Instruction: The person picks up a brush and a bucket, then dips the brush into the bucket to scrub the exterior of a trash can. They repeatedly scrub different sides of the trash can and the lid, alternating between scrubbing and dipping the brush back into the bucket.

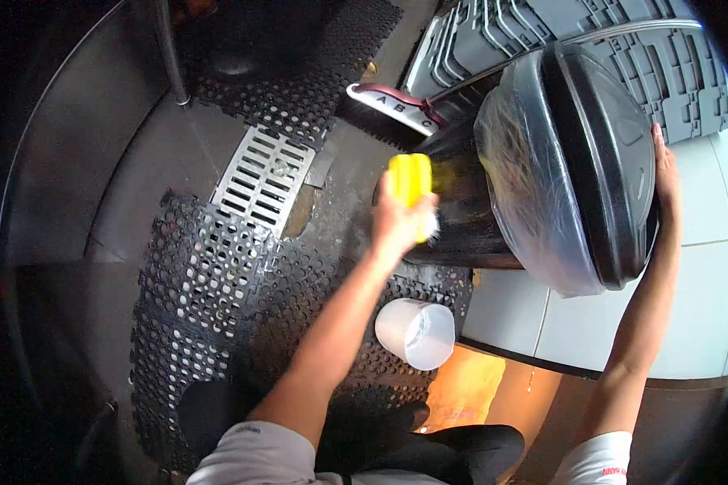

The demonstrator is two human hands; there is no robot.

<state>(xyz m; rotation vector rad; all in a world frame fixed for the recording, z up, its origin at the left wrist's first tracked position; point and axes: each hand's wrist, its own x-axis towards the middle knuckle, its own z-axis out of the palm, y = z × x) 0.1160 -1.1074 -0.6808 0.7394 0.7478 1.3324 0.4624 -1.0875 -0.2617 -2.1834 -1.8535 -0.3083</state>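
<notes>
My left hand [398,214] is closed round a yellow scrub brush [411,178] with white bristles, slightly blurred by motion. The brush is beside the dark body of a trash can [461,222]. A clear plastic liner [530,178] is folded over the can's rim, and a black lid [603,162] covers its top. At the lid's far right edge, my right hand [666,174] grips the can, with part of its fingers hidden. On the mat below the brush, a white plastic tub [416,333] lies tilted with its mouth facing me.
Perforated black rubber mats [194,299] lie around a metal floor drain grate [265,179]. Grey plastic racks [534,36] stand at the top right. A white and maroon object lettered A B C [396,107] is near the can. White tiles [590,335] line the right side.
</notes>
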